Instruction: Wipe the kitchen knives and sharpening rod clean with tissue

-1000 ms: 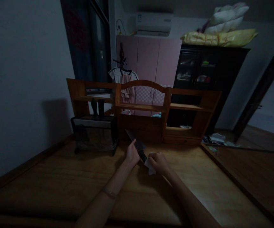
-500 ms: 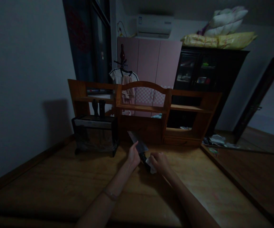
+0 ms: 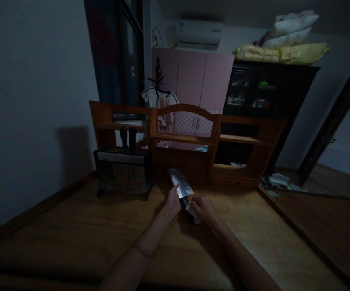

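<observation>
A cleaver [image 3: 180,182] with a broad grey blade and dark handle lies low over the wooden table [image 3: 81,238], blade pointing away to the upper left. My left hand [image 3: 173,201] grips it at the base of the blade, thumb against the blade's edge. My right hand [image 3: 203,209] is closed on a white cloth [image 3: 193,212] that presses against the cleaver's handle. The room is dim.
A knife rack [image 3: 122,167] with dark handles sticking up stands on the table at the back left. Behind the hands runs a wooden shelf unit [image 3: 211,143]. Beyond it are a pink wardrobe, a dark cabinet and an open doorway at right.
The blade has turned so its flat face catches more light. Both hands have shifted slightly right with the view; the cloth has stayed on the handle.
</observation>
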Action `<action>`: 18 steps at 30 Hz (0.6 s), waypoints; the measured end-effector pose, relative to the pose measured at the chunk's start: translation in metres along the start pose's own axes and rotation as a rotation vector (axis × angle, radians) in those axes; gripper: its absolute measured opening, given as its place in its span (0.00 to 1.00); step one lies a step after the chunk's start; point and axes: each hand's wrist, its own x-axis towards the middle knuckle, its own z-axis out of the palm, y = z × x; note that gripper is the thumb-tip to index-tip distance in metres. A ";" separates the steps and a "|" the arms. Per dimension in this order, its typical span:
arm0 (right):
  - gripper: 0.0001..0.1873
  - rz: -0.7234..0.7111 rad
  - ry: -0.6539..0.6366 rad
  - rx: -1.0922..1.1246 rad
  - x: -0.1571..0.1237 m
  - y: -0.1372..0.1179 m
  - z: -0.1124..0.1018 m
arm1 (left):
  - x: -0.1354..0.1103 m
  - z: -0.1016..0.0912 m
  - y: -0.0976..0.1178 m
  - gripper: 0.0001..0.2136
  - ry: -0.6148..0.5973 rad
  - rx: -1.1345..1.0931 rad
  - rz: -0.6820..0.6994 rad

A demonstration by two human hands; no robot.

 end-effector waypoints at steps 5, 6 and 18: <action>0.16 0.083 0.048 -0.049 0.001 0.001 0.000 | 0.000 0.000 -0.001 0.11 0.051 0.023 0.000; 0.16 0.101 0.061 -0.053 0.001 0.001 0.000 | 0.000 0.000 0.000 0.10 0.063 0.015 0.022; 0.16 0.183 0.166 -0.023 0.001 0.004 -0.010 | -0.004 -0.001 0.006 0.12 0.138 -0.048 0.167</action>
